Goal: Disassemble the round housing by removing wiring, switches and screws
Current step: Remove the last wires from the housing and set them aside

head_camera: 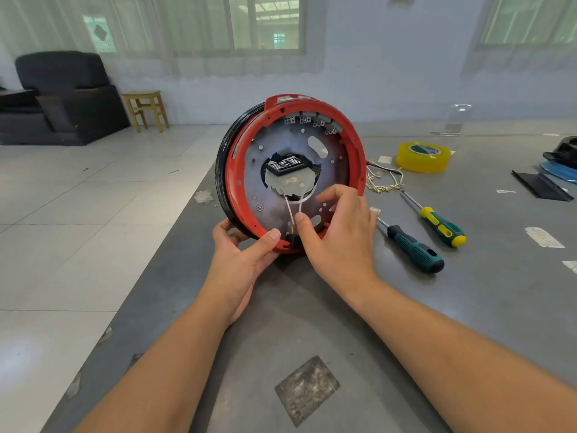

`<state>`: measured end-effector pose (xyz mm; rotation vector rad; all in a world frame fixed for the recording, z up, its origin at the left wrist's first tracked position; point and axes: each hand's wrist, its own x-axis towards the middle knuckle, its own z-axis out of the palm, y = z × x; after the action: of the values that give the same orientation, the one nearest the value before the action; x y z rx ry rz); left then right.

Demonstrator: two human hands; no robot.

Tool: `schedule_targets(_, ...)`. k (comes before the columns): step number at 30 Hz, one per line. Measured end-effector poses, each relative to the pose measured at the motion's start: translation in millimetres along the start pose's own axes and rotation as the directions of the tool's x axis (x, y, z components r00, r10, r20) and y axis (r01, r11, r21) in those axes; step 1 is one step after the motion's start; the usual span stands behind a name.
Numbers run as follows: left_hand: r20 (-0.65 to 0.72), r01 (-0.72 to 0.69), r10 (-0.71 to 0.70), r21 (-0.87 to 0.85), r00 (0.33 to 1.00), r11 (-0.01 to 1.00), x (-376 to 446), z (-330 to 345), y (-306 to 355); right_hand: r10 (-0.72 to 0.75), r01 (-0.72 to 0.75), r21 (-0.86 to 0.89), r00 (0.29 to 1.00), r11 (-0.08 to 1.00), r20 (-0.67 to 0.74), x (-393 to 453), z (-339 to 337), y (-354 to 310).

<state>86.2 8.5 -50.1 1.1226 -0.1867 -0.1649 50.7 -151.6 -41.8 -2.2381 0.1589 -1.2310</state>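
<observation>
The round housing [356,142], red rimmed with a black outer band, stands on edge on the grey table, its open side facing me. Inside is a grey metal plate with a torn centre hole showing a black component [285,165]. Two white wires [292,210] run from the hole down to a small black switch [293,242] at the bottom rim. My left hand [242,254] grips the lower rim, thumb on the red edge beside the switch. My right hand [340,232] reaches into the housing, thumb pressing at the wires just above the switch, fingers curled over the plate.
Two green-handled screwdrivers [415,250] [441,226] lie right of the housing. A bundle of removed white wires [382,181] and a yellow tape roll [423,156] lie behind them. Dark and blue items sit at the far right edge. The table edge runs diagonally at left.
</observation>
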Motion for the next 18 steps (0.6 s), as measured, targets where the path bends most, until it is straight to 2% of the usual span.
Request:
schedule_targets(4,0.014,-0.003,0.003,-0.001,1.000,1.000,0.7,-1.3,-0.4,-0.034,0.037,-0.022,0.991,0.999,0.132,-2.2,0.3,2.0)
schedule_targets(8,0.011,0.003,-0.003,0.004,1.000,1.000,1.4,-2.1,-0.8,-0.112,0.114,-0.018,0.989,0.993,0.101,-3.5,2.3,-3.9)
schedule_targets(13,0.018,0.009,-0.008,-0.008,1.000,1.000,3.7,-4.3,-2.4,-0.256,0.265,-0.111,0.963,0.958,0.089,-3.3,-1.3,-5.1)
schedule_targets(18,0.007,0.024,-0.024,-0.048,1.000,0.999,3.0,-4.3,-0.5,-0.298,0.308,-0.097,0.949,0.946,0.104,-0.6,-4.0,-2.9)
